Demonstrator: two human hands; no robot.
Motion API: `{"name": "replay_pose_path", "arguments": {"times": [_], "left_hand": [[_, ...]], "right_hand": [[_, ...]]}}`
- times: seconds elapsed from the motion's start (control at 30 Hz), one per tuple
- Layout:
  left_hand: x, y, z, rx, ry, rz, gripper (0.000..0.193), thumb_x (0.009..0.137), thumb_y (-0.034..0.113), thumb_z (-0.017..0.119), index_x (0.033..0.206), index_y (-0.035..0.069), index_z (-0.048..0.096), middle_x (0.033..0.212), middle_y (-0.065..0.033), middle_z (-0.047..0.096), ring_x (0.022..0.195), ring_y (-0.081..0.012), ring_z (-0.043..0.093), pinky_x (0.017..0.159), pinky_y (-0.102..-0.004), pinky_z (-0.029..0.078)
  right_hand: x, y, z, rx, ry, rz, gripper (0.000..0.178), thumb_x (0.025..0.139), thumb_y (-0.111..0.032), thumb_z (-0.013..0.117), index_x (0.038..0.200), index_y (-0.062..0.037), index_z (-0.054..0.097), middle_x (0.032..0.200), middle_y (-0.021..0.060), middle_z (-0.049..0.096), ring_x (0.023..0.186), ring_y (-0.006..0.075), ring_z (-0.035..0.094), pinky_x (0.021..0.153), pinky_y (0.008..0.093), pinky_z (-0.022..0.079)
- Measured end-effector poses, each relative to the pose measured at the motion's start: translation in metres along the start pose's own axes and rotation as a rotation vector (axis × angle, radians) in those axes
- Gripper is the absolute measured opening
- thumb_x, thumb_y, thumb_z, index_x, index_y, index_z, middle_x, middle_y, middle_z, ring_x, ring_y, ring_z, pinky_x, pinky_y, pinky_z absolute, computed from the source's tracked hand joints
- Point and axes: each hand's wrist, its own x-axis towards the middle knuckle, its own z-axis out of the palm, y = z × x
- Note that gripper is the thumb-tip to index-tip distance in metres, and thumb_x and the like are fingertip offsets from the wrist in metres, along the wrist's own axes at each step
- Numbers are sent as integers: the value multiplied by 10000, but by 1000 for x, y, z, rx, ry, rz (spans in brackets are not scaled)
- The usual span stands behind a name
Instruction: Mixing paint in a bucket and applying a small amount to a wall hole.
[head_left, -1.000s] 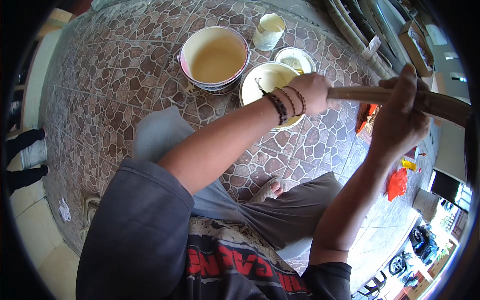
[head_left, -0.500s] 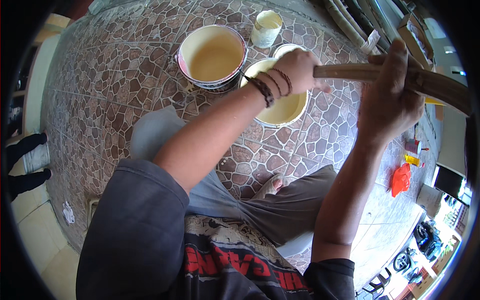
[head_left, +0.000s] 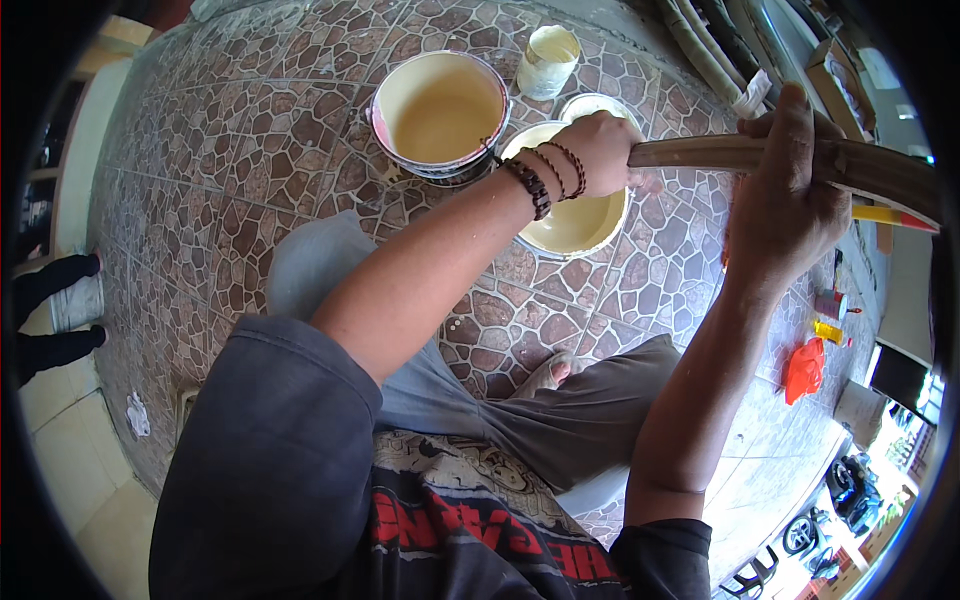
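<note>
A long brown wooden strip (head_left: 700, 152) runs sideways in front of me toward the right rim. My left hand (head_left: 605, 152), with dark bracelets on its wrist, is closed around the strip's left end; its fingers are mostly hidden. Farther along, my right hand (head_left: 785, 205) grips the strip with the thumb on top. Under my left hand stands an open bucket (head_left: 575, 252) of cream-coloured liquid, partly covered by the hand and wrist. A larger bucket (head_left: 440, 105) with cream contents stands to its left.
A paint-smeared can (head_left: 548, 62) and a small white-rimmed container (head_left: 600, 103) stand beyond the buckets. Rolled material (head_left: 705, 50) lies at the far right. A red plastic bag (head_left: 803, 370) is on the tiled floor (head_left: 520, 310) at right. Another person's legs (head_left: 55, 285) show at left.
The view has shifted slightly, so the buckets and can appear a little farther right. Both hands keep their grip on the wooden strip, with hardly any movement.
</note>
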Motion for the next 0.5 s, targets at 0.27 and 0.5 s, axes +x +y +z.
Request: {"name": "replay_pose_path", "arguments": {"times": [0.27, 0.5], "left_hand": [[-9, 23, 14, -139, -273, -5, 552, 725, 534, 692, 650, 4, 558, 581, -133, 561, 612, -274, 588, 628, -384, 459], [-3, -11, -25, 57, -198, -38, 547, 706, 543, 690, 693, 1, 614, 659, -152, 615, 681, -283, 629, 642, -359, 472]], "right_hand": [[9, -3, -17, -73, -87, 126, 261, 867, -318, 614, 753, -85, 634, 620, 28, 604, 622, 105, 610, 650, 293, 510], [3, 8, 12, 72, -32, -98, 282, 883, -345, 593, 771, -93, 652, 629, 20, 647, 635, 79, 614, 703, 276, 461]]}}
